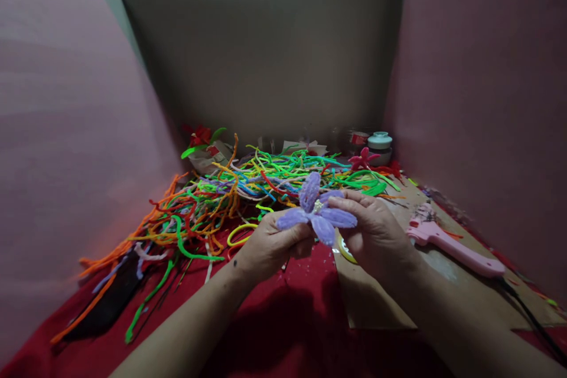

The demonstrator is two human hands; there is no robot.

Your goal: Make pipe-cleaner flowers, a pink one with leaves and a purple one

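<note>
A purple pipe-cleaner flower (323,229) with several fuzzy petals and a pale cluster at its centre is held up between my two hands. My left hand (279,242) is closed around its underside, thumb lying below the left petal. On the other side my right hand (370,221) pinches a petal at the upper right between thumb and fingers. Below the flower, part of a yellow ring (346,249) shows beside my right hand.
A tangled heap of coloured pipe cleaners (266,180) spreads behind my hands. At right, a pink hot glue gun (456,248) with a black cord lies on cardboard (376,304). A pink flower (364,159) and a teal-lidded jar (380,142) stand at the back. Walls enclose three sides.
</note>
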